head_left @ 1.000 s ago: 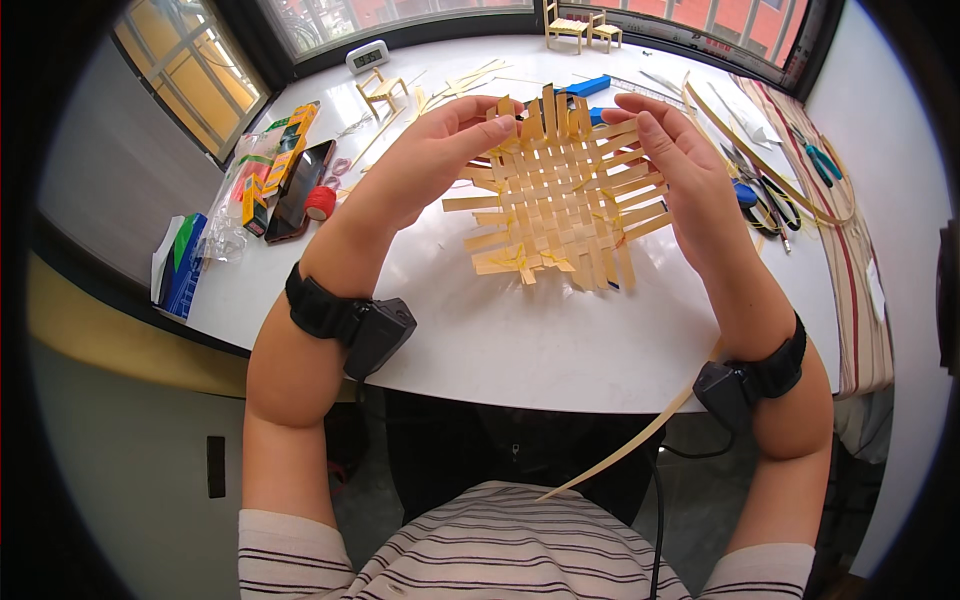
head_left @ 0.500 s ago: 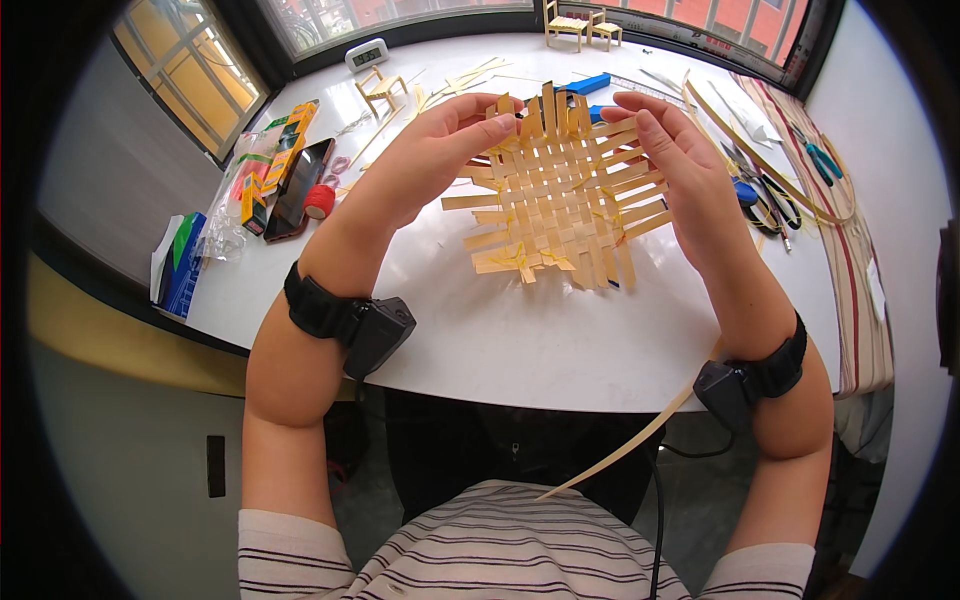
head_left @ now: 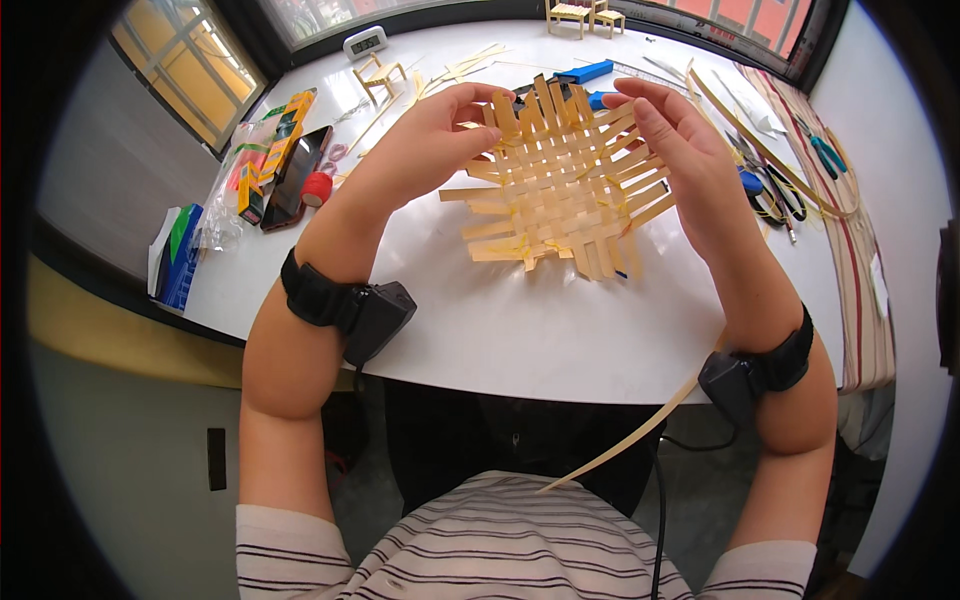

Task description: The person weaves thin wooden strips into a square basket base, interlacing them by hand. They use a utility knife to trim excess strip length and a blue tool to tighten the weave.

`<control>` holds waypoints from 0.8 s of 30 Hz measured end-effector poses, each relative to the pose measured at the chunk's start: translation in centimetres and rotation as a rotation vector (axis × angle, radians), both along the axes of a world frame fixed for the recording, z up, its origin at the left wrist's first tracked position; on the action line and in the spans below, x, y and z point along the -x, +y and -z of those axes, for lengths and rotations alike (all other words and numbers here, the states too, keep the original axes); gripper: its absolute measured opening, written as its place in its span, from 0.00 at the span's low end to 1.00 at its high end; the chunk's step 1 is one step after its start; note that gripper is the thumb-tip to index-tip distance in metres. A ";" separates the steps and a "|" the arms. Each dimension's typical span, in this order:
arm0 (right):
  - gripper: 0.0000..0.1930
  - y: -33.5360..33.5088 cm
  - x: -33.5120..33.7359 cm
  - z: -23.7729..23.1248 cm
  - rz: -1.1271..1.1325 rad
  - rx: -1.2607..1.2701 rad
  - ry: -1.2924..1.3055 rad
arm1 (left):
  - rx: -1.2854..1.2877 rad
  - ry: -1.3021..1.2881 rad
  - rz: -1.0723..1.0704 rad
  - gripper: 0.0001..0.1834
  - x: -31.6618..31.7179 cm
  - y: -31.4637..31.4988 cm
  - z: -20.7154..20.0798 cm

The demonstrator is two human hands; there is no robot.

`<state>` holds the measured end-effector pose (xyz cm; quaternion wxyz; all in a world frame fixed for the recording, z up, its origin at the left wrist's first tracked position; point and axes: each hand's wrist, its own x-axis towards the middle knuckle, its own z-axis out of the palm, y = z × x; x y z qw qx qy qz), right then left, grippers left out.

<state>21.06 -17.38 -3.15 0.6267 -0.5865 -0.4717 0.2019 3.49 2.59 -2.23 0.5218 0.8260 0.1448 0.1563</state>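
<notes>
A piece of woven bamboo-strip matting (head_left: 560,180), pale tan with loose strip ends fanning out all round and thin yellow ties, is held tilted above the white table. Its upper left strips are pinched between the thumb and fingers of my left hand (head_left: 440,130). At the upper right edge, my right hand (head_left: 685,140) curls round the strip ends, with the thumb on the near side and the fingertips beyond. How firmly the right fingers press is partly hidden.
On the left lie a phone (head_left: 297,180), red tape roll (head_left: 317,188) and yellow boxes (head_left: 291,120). Small chairs (head_left: 380,76) and a clock (head_left: 365,42) stand farther back. Scissors (head_left: 778,195) and pliers (head_left: 826,155) lie right. A long strip (head_left: 630,437) hangs by my lap.
The matting has turned and tilted slightly, its lower edge shifting up and right. My left thumb and fingers have shifted a little left along its edge.
</notes>
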 end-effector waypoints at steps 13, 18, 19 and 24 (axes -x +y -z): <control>0.28 -0.1 -0.2 0.6 0.037 0.084 -0.251 | -0.215 0.205 -0.072 0.21 0.3 0.3 0.4; 0.29 -0.1 -0.5 0.6 0.065 0.005 -0.467 | -0.397 0.255 -0.112 0.21 0.7 0.0 -0.1; 0.29 -0.1 -0.5 0.6 0.069 0.004 -0.486 | -0.487 0.191 -0.148 0.21 0.7 0.1 0.1; 0.23 -0.5 -1.6 -0.6 0.040 -0.065 -0.520 | -0.674 -0.126 -0.194 0.19 0.9 -0.1 -0.8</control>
